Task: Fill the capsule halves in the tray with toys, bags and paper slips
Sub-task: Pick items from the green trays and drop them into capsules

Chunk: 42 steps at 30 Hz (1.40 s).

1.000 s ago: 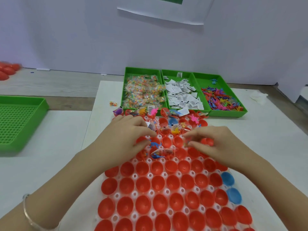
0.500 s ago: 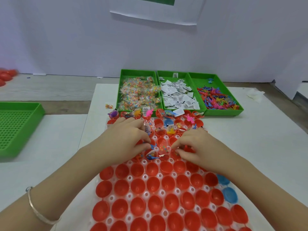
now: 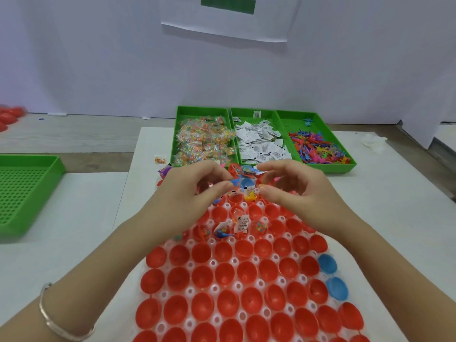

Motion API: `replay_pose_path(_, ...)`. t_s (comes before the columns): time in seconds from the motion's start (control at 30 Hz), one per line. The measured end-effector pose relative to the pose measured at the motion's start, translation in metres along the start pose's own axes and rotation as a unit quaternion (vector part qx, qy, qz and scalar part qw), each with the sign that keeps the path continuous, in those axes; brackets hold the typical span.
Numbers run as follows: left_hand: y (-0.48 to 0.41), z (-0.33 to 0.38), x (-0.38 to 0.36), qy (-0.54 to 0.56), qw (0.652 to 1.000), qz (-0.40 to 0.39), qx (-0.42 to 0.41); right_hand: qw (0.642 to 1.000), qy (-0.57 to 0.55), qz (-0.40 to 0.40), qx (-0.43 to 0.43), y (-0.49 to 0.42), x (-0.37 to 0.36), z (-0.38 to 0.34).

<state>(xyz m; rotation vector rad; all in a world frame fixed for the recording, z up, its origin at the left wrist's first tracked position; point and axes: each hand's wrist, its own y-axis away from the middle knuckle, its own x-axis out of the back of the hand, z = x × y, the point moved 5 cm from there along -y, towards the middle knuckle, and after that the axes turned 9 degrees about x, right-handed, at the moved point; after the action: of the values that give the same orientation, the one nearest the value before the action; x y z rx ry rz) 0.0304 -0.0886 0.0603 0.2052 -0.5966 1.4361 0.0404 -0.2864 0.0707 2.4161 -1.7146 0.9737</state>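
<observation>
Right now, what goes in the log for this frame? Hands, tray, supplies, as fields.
left hand: pinches a small blue toy above the tray's far rows
right hand: fingers curled beside it; contents unclear
capsule tray: far rows hold items, near rows empty
supplies: bags, paper slips, toys in three green bins behind

Left hand (image 3: 195, 193) and right hand (image 3: 298, 193), fingers curled

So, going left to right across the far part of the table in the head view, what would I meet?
Perforated green tray → loose bag → bags → paper slips → toys → crumpled white tissue.
</observation>
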Motion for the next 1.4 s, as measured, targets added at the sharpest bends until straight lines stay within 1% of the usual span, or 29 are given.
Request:
replay_pose_path(0.07,0.000,0.012,-0.007,0.063,0.998,0.008,-0.002,0.996,-0.086,0.017,0.015,-0.003,-0.010,-0.011)
replay_pose_path(0.13,0.000,0.021,-0.012,0.097,0.995,0.020,-0.011,0.988,-0.137,0.059,0.038,-0.003,-0.014,-0.018)
replay_pose_path(0.23,-0.003,0.021,-0.016,0.107,0.994,0.015,-0.017,0.980,-0.155,0.109,0.052,0.002,-0.005,-0.017)
replay_pose_path(0.3,-0.010,0.014,-0.015,0.084,0.996,0.017,-0.005,0.985,-0.121,0.115,0.040,0.010,0.004,-0.009)
replay_pose_path(0.33,-0.018,0.008,-0.014,0.074,0.997,0.029,0.009,0.992,-0.076,0.097,0.029,0.014,0.007,-0.004)
replay_pose_path(0.4,-0.043,-0.007,-0.012,0.041,0.997,0.056,0.045,0.999,0.031,0.030,0.002,0.024,0.002,0.007)
replay_pose_path(0.5,-0.086,-0.028,-0.015,-0.012,0.993,0.068,0.100,0.988,0.145,-0.057,0.005,0.033,-0.009,0.017)
replay_pose_path(0.57,-0.110,-0.034,-0.024,-0.046,0.990,0.060,0.115,0.980,0.179,-0.088,0.018,0.034,-0.013,0.018)
replay_pose_path(0.67,-0.137,-0.031,-0.045,-0.156,0.984,-0.002,0.091,0.965,0.226,-0.130,0.042,0.029,-0.017,0.019)
replay_pose_path(0.73,-0.151,-0.028,-0.060,-0.233,0.968,-0.052,0.073,0.954,0.252,-0.153,0.059,0.025,-0.022,0.020)
replay_pose_path(0.77,-0.157,-0.028,-0.067,-0.276,0.956,-0.075,0.064,0.949,0.261,-0.166,0.065,0.023,-0.025,0.021)
replay_pose_path(0.83,-0.165,-0.030,-0.080,-0.375,0.917,-0.123,0.047,0.947,0.261,-0.178,0.063,0.020,-0.029,0.023)
replay_pose_path(0.9,-0.168,-0.034,-0.090,-0.455,0.874,-0.167,0.041,0.958,0.230,-0.169,0.038,0.019,-0.026,0.026)
replay_pose_path(0.97,-0.172,-0.035,-0.095,-0.492,0.850,-0.182,0.035,0.966,0.204,-0.160,0.013,0.018,-0.021,0.031)
replay_pose_path(1.07,-0.181,-0.031,-0.098,-0.506,0.847,-0.165,0.003,0.976,0.165,-0.141,-0.015,0.021,-0.012,0.035)
replay_pose_path(1.13,-0.186,-0.029,-0.101,-0.507,0.846,-0.162,-0.009,0.983,0.146,-0.107,-0.013,0.022,-0.004,0.034)
replay_pose_path(1.27,-0.191,-0.028,-0.111,-0.527,0.832,-0.170,-0.031,0.996,0.088,0.020,0.005,0.022,0.021,0.028)
replay_pose_path(1.4,-0.194,-0.027,-0.113,-0.528,0.833,-0.162,-0.047,0.992,0.037,0.116,0.019,0.026,0.040,0.026)
